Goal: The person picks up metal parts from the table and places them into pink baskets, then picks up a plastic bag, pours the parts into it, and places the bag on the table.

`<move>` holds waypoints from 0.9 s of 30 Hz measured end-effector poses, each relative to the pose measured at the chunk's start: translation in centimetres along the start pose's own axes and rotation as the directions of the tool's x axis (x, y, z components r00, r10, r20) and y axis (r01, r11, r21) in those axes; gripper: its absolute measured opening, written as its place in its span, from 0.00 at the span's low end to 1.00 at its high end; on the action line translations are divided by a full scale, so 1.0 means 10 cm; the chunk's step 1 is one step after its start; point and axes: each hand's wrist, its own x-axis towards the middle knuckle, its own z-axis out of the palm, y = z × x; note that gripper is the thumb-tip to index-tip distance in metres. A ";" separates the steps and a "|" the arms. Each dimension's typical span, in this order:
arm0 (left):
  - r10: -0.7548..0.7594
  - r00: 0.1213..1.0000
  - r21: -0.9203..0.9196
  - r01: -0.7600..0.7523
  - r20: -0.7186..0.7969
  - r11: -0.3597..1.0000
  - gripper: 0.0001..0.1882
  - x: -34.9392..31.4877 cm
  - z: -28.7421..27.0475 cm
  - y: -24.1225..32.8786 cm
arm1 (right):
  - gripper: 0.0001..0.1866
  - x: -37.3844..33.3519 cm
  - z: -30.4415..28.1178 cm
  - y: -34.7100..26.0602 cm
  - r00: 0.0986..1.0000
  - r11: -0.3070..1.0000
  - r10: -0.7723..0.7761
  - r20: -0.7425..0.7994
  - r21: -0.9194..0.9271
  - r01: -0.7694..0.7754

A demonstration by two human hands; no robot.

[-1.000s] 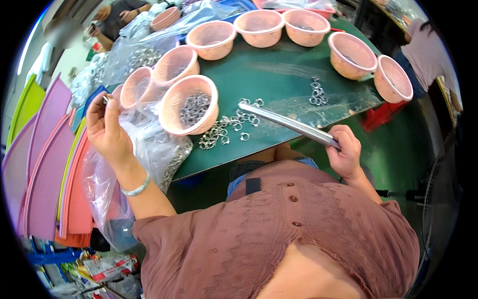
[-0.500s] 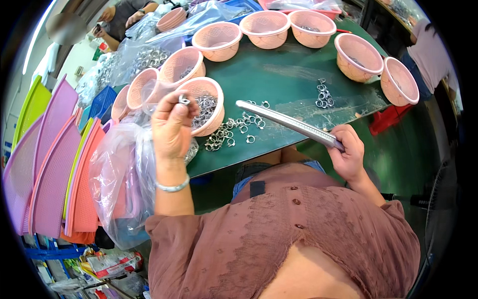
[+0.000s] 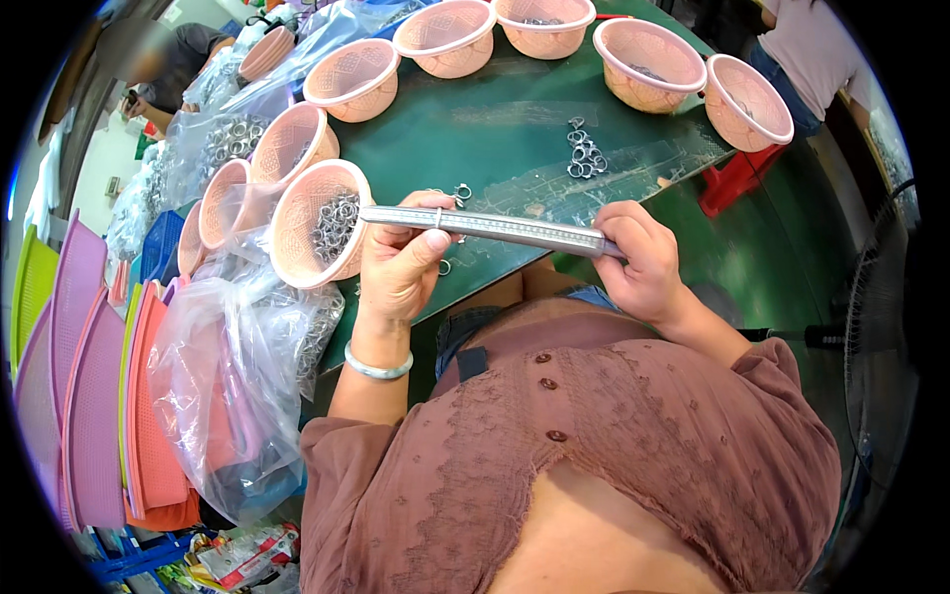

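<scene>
A tapered silver ring mandrel (image 3: 520, 229), marked with a scale along its length, lies nearly level in front of me. Its thick end is gripped by my right hand (image 3: 641, 259), fingers wrapped round it. Near the thin end, a silver ring (image 3: 439, 219) sits around the mandrel. My left hand (image 3: 398, 275) pinches that ring with thumb and fingers. Just left of that hand stands a pink basket (image 3: 284, 238) of rings. A few loose rings (image 3: 462, 192) show behind my left fingers, which hide others on the table.
More pink baskets (image 3: 445, 54) curve around the green table (image 3: 465, 148), some holding rings. A small ring pile (image 3: 586, 158) lies right of centre. Plastic bags (image 3: 223, 361) and stacked coloured baskets (image 3: 94, 416) crowd my left. A red stool (image 3: 734, 183) stands beyond the right edge. Other people are nearby.
My left hand has brought the ring from beside the basket onto the mandrel's thin end. The mandrel has turned more level and moved left. The whole view has shifted.
</scene>
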 end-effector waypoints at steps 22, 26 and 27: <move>-0.002 0.999 -0.057 -0.001 -0.053 0.998 0.15 -0.17 -0.09 -0.08 | 0.12 -0.02 0.08 -0.03 0.999 0.998 -0.039 0.019 -0.042 0.040; 0.041 0.996 -0.068 -0.047 -0.084 0.997 0.14 -0.17 -0.04 -0.05 | 0.12 -0.01 0.08 -0.04 0.999 0.999 -0.030 0.032 -0.022 0.031; 0.061 0.992 -0.113 -0.074 -0.113 0.991 0.14 -0.16 -0.05 -0.03 | 0.12 -0.01 0.09 -0.05 0.999 1.000 -0.027 0.037 -0.007 0.027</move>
